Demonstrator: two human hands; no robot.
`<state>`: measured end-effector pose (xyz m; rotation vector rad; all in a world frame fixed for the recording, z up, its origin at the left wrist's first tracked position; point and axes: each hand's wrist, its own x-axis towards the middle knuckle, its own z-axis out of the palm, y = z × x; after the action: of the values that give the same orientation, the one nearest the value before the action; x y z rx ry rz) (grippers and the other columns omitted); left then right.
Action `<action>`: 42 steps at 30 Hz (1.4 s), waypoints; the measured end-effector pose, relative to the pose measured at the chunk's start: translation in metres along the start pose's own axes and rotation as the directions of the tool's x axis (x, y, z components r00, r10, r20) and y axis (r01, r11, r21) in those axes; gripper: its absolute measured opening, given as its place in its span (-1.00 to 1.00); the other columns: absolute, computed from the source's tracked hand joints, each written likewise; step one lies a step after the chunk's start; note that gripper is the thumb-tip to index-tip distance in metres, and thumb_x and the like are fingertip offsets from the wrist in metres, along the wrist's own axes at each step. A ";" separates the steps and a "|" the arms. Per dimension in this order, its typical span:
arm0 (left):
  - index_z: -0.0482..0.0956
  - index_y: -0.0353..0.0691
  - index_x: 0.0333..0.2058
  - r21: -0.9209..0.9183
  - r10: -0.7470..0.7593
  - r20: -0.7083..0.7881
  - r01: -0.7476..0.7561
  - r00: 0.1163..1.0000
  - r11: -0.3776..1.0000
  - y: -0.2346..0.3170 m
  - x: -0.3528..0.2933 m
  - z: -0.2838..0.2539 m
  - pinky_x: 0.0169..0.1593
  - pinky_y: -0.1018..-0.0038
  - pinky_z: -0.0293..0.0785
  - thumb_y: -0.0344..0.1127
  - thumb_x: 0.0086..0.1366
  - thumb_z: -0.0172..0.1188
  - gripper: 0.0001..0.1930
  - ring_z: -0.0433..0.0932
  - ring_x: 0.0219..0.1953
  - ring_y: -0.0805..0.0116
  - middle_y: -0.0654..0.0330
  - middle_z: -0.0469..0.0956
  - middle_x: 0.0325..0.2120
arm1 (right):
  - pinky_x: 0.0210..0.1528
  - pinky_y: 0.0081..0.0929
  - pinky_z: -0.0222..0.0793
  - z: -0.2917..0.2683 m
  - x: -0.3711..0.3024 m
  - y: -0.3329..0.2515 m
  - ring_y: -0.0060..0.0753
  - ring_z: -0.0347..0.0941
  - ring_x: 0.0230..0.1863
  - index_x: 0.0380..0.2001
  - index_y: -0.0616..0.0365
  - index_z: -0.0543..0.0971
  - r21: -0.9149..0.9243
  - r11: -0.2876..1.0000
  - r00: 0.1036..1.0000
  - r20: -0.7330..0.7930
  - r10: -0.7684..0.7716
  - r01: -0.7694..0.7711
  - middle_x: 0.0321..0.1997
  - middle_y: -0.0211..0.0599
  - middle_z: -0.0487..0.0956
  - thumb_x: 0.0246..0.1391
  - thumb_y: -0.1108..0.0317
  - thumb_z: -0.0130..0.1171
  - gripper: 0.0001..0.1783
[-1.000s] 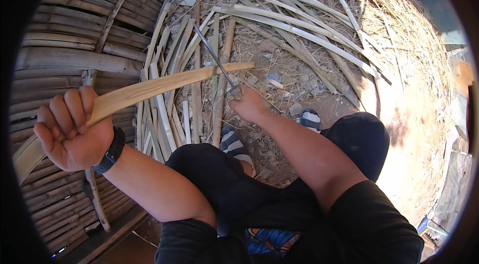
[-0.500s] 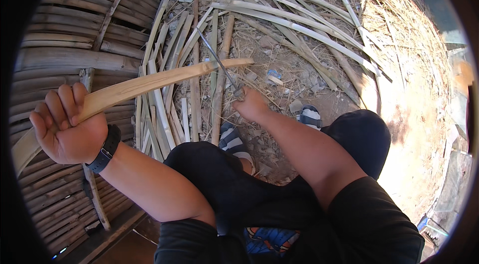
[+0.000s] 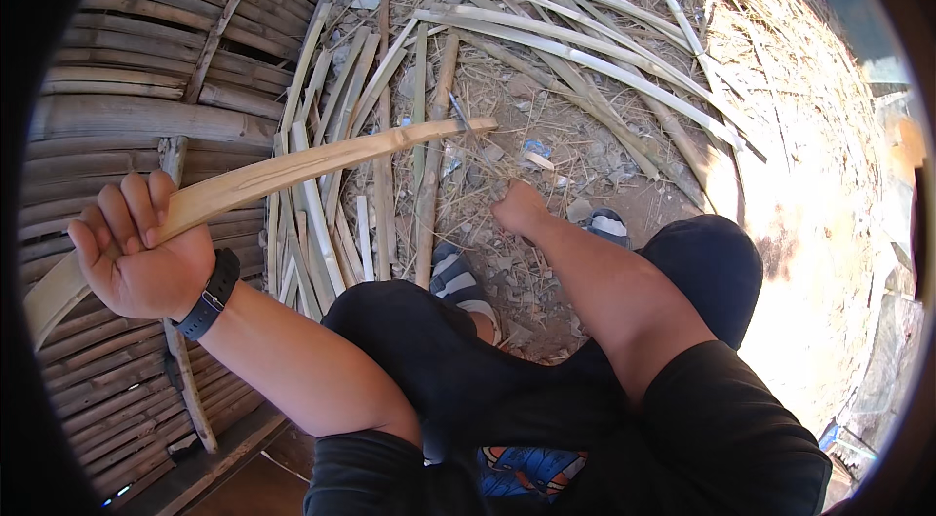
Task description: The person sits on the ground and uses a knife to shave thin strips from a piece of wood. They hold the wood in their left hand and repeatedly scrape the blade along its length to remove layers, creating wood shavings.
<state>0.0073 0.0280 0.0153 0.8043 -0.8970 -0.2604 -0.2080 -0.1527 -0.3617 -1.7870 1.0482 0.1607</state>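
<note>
**Two-Handed Strip and Blade Hold**

The left hand (image 3: 146, 248), at the left of the frame, was closed around the pale bamboo strip (image 3: 292, 165), fingers curled over it and palm turned up. The strip ran from the lower left edge to a free end just above the centre of the frame. This grip probably served to steady the strip while the far end stayed accessible. The right hand (image 3: 522, 211), near the centre, was closed in a fist, apparently on the handle of the knife (image 3: 456, 104); the handle itself could not be made out. The blade crossed the strip near its free end, presumably angled to run along the surface clear of the left hand.

Loose strips (image 3: 317, 214) lay on the ground left of centre, beside the slatted wall (image 3: 117, 121); more strips (image 3: 585, 48) lay at the upper middle, likely set aside to leave working room around the sandals (image 3: 453, 277).

Compared with half a second earlier, the right hand had shifted rightward and the blade crossing had moved outward toward the free end. The left-hand grip had remained essentially unchanged.
</note>
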 end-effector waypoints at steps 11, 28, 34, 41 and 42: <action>0.18 -0.01 -0.60 0.149 0.064 -0.161 -0.040 0.985 0.988 -0.003 -0.001 0.011 -0.48 0.50 0.07 -0.17 0.36 -0.08 -0.68 0.06 -0.68 0.51 0.36 0.08 -0.74 | -0.10 -0.14 0.44 0.014 -0.061 -0.088 0.13 0.56 -0.21 -0.12 0.38 0.50 0.286 0.921 0.963 -0.133 -0.236 0.265 -0.31 0.21 0.59 -0.12 0.26 0.20 -0.51; 0.14 -0.03 -0.54 0.379 0.244 -0.539 -0.026 0.806 0.925 -0.011 0.001 0.012 -0.55 0.50 0.01 -0.16 0.41 -0.18 -0.70 0.02 -0.70 0.48 0.36 0.03 -0.73 | -0.14 -0.13 0.46 0.018 -0.053 -0.081 0.17 0.56 -0.24 -0.04 0.43 0.42 0.101 0.946 0.945 -0.141 -0.294 0.309 -0.34 0.22 0.59 -0.13 0.31 0.21 -0.44; 0.15 -0.03 -0.53 0.297 0.178 -0.400 -0.056 0.899 0.953 -0.008 0.001 0.005 -0.56 0.50 0.00 -0.17 0.40 -0.19 -0.72 0.00 -0.71 0.48 0.36 0.01 -0.73 | -0.04 -0.10 0.44 0.011 -0.025 -0.033 0.20 0.53 -0.15 -0.11 0.37 0.47 0.201 0.976 0.997 0.013 -0.081 0.077 -0.27 0.23 0.59 -0.11 0.28 0.22 -0.51; 0.14 -0.05 -0.51 0.396 0.249 -0.504 -0.035 0.827 0.917 -0.011 0.000 0.008 -0.57 0.50 -0.02 -0.19 0.41 -0.19 -0.73 -0.01 -0.71 0.47 0.36 0.00 -0.74 | -0.05 -0.11 0.43 0.011 -0.074 -0.113 0.22 0.53 -0.14 -0.09 0.36 0.48 0.275 0.903 0.939 0.001 -0.344 0.330 -0.26 0.23 0.59 -0.11 0.24 0.21 -0.49; 0.14 -0.05 -0.51 0.399 0.250 -0.519 -0.027 0.818 0.916 -0.012 -0.001 0.007 -0.57 0.50 -0.03 -0.19 0.41 -0.18 -0.73 -0.01 -0.71 0.47 0.36 0.00 -0.74 | -0.05 -0.11 0.43 0.010 -0.074 -0.112 0.21 0.53 -0.13 -0.08 0.35 0.48 0.243 0.912 0.937 0.033 -0.347 0.330 -0.25 0.22 0.59 -0.10 0.23 0.21 -0.48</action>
<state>0.0027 0.0164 0.0083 1.0899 -0.4366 0.2915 -0.1702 -0.0895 -0.2489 -1.7017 0.6582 -0.1063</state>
